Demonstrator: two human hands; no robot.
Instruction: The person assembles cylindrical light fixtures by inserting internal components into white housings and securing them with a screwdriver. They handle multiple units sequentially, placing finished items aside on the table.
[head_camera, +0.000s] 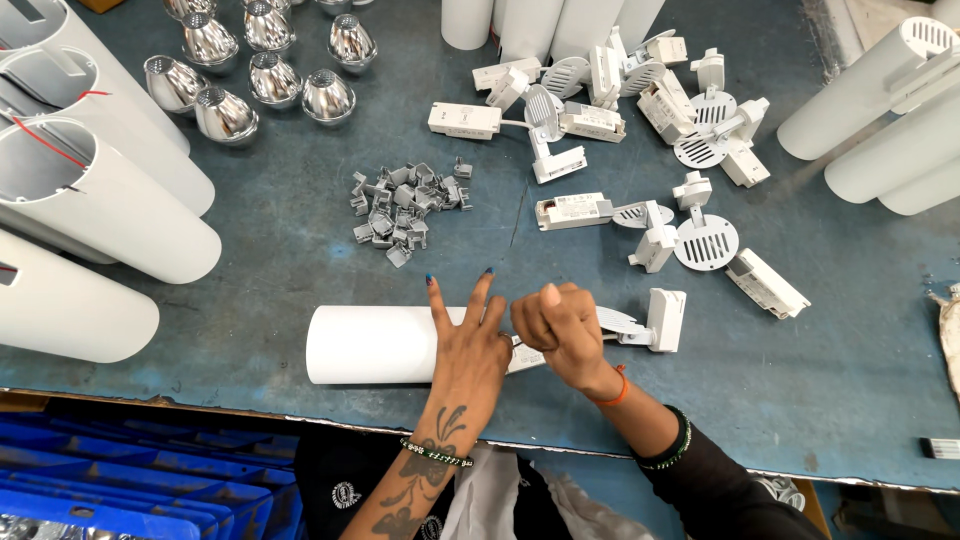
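White cylinder housing (375, 344) lies sideways, smooth, matte.

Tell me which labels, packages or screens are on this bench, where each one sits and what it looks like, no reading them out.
Label on white rectangular driver box, upper middle: pale panel, fine dark print.
Label on white rectangular driver box, centre right: pale panel, dark print, too small to make out.
Small white tag with dark bars, bench's lower right edge.
No screens or packages show.

Matt white tube (375, 345), glossy chrome reflectors (258, 70)
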